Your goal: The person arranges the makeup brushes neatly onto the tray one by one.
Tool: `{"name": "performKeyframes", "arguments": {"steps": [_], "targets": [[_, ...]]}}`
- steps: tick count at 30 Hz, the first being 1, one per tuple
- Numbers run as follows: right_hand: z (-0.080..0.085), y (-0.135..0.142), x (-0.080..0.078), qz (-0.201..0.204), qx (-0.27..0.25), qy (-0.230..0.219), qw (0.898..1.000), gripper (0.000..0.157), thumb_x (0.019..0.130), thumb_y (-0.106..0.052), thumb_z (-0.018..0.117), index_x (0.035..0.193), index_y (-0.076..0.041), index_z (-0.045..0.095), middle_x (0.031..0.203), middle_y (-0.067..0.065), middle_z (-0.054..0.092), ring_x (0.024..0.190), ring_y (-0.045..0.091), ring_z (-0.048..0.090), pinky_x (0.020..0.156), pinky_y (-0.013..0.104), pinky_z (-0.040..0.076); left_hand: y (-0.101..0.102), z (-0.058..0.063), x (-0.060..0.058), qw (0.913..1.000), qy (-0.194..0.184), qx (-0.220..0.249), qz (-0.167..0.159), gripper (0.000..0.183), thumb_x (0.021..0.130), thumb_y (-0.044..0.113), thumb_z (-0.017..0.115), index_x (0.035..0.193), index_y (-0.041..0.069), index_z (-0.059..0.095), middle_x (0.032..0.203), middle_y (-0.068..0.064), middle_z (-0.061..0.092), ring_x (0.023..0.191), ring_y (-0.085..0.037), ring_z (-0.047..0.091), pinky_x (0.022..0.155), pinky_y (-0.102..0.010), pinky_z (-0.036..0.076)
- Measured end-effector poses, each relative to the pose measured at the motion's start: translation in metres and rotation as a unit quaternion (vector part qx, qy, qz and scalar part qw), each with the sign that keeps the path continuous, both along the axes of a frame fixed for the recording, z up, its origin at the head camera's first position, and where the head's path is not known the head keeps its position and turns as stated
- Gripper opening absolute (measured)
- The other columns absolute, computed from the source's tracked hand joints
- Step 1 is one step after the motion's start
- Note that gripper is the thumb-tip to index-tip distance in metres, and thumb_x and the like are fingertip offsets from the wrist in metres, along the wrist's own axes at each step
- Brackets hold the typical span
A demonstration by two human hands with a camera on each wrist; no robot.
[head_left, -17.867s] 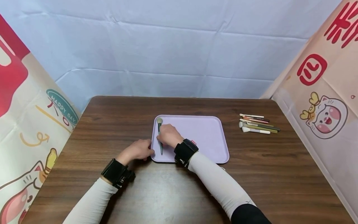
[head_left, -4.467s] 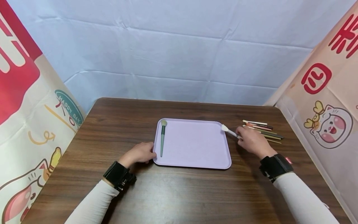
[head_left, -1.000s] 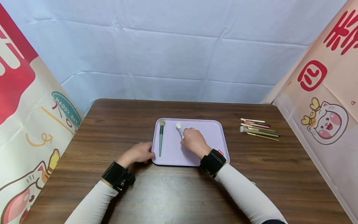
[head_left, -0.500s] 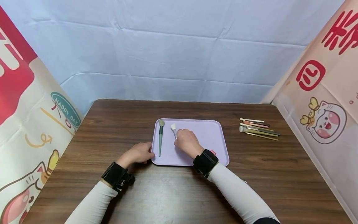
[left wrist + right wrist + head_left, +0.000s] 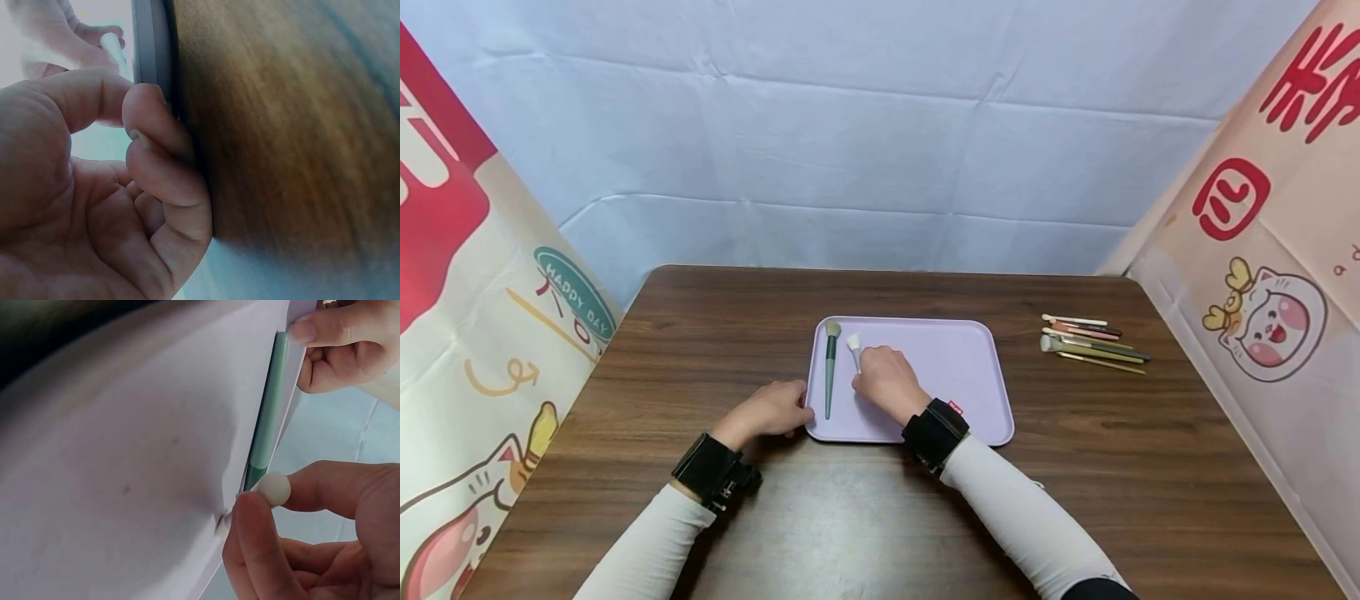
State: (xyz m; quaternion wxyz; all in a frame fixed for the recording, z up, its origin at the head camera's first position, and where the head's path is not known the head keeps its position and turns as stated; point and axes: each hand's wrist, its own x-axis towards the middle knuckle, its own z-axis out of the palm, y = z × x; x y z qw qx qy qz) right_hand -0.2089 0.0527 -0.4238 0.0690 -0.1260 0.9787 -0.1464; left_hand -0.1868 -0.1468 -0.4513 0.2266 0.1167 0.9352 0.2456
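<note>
My left hand [image 5: 771,408] pinches the near left corner of a lilac tray [image 5: 943,367], thumb on the rim and fingers curled beneath it. On the tray's left side lies a makeup brush [image 5: 830,375] with a green handle, bristles toward the back. Just right of it, my right hand [image 5: 887,379] holds a white makeup brush [image 5: 854,343] over the tray, bristles pointing away from me. In the right wrist view, the rounded end of the white handle [image 5: 274,489] shows between thumb and fingers; its middle is hidden by them.
To the right of the tray, several slim brushes [image 5: 1093,343] lie in a loose bunch on the brown wooden table [image 5: 1075,442]. A pale blue cloth [image 5: 850,150] hangs behind the table, and printed cloths flank it on both sides.
Earlier my right hand let go of the green brush on the tray and took the white one from the bunch. Over the last second it moved left toward the green brush; the left hand stayed.
</note>
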Motion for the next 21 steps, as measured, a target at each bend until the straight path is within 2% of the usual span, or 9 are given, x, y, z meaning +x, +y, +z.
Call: {"name": "performKeyframes", "arguments": {"steps": [6,21], "targets": [[-0.003,-0.005,-0.003,-0.002,-0.010,-0.006,1.000,0.031,0.088,-0.012,0.070,0.063,-0.010,0.051,0.066,0.004,0.052,0.060,0.018,0.047,0.054,0.030,0.038,0.000,0.001,0.001,1.0000,0.007,-0.001,-0.002,0.008,0.089,0.016,0.062,0.090,0.009,0.059,0.063,-0.001,0.062,0.057,-0.014,0.061,0.063,-0.029,0.045],[-0.004,-0.014,-0.005,-0.020,-0.026,-0.042,0.999,0.038,0.090,-0.017,0.071,0.062,-0.012,0.046,0.066,0.004,0.052,0.059,0.019,0.049,0.054,0.028,0.038,0.001,0.000,0.001,1.0000,-0.001,0.003,0.004,0.007,0.091,0.015,0.061,0.092,0.009,0.059,0.063,-0.003,0.062,0.056,-0.015,0.060,0.059,-0.028,0.043]]}}
